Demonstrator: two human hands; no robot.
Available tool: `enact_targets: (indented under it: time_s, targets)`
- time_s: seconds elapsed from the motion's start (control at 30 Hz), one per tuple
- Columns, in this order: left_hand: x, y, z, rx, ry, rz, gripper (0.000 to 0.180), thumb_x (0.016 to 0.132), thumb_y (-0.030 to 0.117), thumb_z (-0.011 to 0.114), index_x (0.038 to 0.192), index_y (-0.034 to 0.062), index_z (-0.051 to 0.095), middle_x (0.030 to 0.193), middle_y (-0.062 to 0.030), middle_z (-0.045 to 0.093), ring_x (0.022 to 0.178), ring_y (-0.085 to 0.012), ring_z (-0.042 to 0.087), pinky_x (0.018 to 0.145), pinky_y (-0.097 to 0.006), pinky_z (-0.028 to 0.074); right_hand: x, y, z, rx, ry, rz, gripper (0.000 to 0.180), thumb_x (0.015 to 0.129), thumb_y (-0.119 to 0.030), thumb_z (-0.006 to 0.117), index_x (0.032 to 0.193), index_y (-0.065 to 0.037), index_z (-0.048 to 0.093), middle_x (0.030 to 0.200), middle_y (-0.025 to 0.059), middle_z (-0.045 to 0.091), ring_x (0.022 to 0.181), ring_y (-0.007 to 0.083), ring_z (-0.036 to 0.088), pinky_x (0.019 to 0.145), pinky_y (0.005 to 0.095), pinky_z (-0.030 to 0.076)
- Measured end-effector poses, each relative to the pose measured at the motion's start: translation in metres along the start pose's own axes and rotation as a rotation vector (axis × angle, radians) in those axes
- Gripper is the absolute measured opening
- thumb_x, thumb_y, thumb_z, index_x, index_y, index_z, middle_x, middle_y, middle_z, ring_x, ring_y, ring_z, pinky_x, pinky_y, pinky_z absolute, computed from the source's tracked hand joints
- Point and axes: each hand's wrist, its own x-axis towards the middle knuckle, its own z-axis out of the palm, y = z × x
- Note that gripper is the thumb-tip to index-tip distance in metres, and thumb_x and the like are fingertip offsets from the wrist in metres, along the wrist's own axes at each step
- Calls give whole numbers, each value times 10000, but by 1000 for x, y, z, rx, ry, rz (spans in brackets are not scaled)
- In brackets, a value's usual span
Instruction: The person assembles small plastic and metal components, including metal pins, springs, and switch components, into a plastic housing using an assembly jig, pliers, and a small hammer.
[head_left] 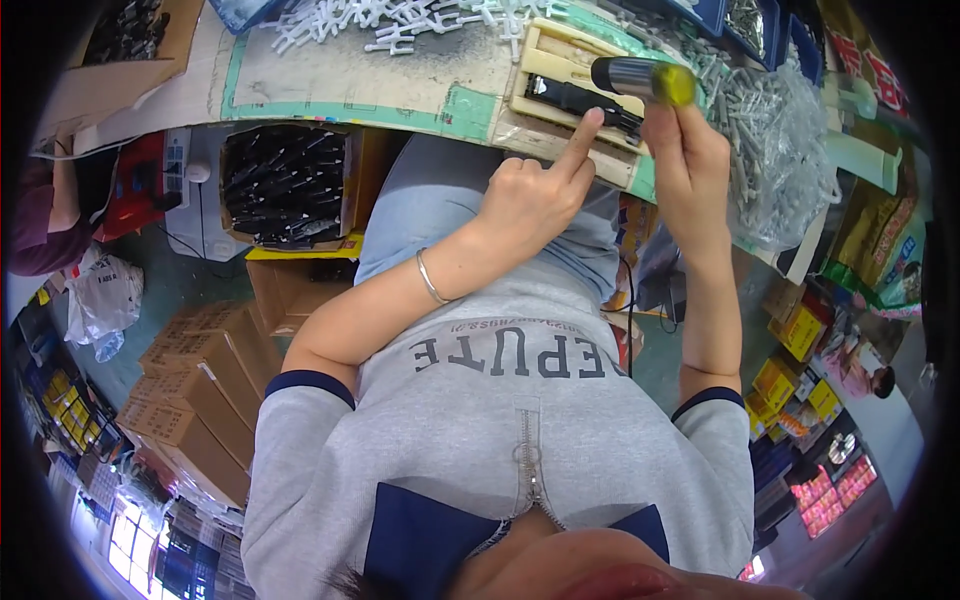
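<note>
A cream-coloured fixture block [580, 50] sits at the bench's near edge, with a long black plastic part [560, 97] lying in its slot. My left hand [535, 195] is at the near side of it; the index finger is stretched out onto the black part's right half, the other fingers curled and holding nothing. Closed around a mallet [632, 76], my right hand [690, 155] is just right of the fixture. The mallet's head has a black end, a metal middle and a yellow end, and is above the black part; its handle is mostly hidden by the hand.
White branched plastic pieces [390, 22] are heaped at the far side of the bench [330, 80]. Right of my right hand stands a clear bag of grey pieces [770, 150]. Below the bench, a carton of black parts [285, 185] is left of my legs. Another person's arm [62, 190] shows far left.
</note>
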Motion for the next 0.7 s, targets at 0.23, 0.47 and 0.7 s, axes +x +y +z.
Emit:
enact_targets:
  time_s: [0.23,0.47,0.7]
  targets:
    - [-2,-3,3,-103,-26,-13,99,692,84,573,787,61,588,1280,-100,565,457,-130,558,447,-257,448,14,-8,7,29,-108,-228,205,931,-245,520,983,-62,593,735,183,618,715,394,593,625,473,458]
    - [4,-9,-1,-331,-40,-54,142,655,4,578,792,39,571,1265,-114,566,512,-202,590,482,-323,481,24,-2,13,25,-9,-227,256,962,-277,487,1056,-58,580,684,180,579,612,359,554,585,422,423]
    - [23,-25,-22,-744,-56,-134,252,698,-23,575,934,56,612,1153,-89,624,585,-237,610,527,-327,488,11,82,-109,-227,612,320,370,967,-334,470,1149,-15,512,947,178,632,821,277,600,730,372,440]
